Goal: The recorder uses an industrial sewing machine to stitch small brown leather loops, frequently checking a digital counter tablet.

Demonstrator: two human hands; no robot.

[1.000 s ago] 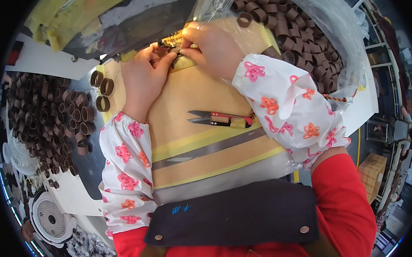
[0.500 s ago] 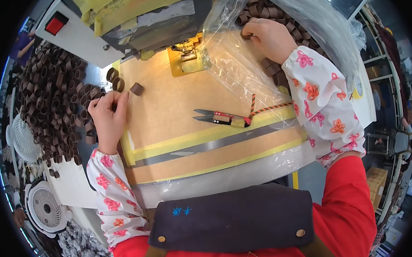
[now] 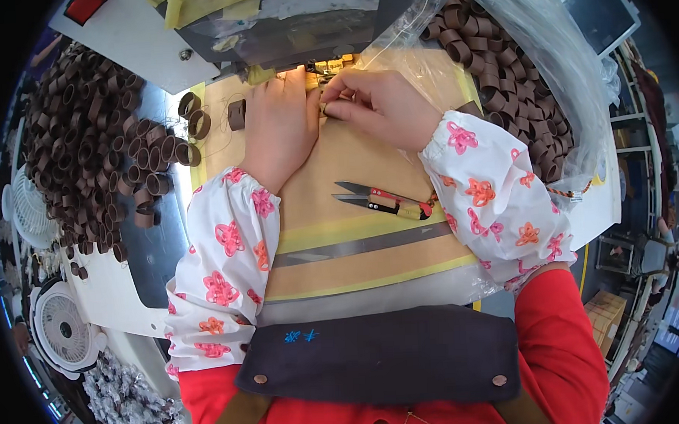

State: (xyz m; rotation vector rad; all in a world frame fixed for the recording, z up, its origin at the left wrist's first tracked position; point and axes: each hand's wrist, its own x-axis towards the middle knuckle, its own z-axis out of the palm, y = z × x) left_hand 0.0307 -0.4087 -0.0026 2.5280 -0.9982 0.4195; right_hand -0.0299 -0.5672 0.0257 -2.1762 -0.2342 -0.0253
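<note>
My left hand (image 3: 281, 123) lies over the worktop just before the lit sewing machine foot (image 3: 325, 67), its fingers stretched toward the machine. Close beside its thumb, my right hand (image 3: 384, 108) pinches a small brown fabric loop (image 3: 325, 110), mostly covered by the fingers. Thread snips (image 3: 381, 200) with red and black handles rest on the tan worktop, below my right hand. Left of my left hand stands a single brown loop (image 3: 237, 115), with two more loops (image 3: 196, 123) near it and fine threads trailing around them.
A large heap of brown loops (image 3: 86, 140) fills the left side. More loops (image 3: 511, 72) lie in a clear plastic bag (image 3: 553, 74) at the right. The machine head (image 3: 286, 25) hangs over the far edge. White fans (image 3: 60, 330) stand at the lower left.
My right hand has left the bag of loops and come left to the machine foot with a loop. My left hand has moved right and forward to the same place. The snips' cord has shifted.
</note>
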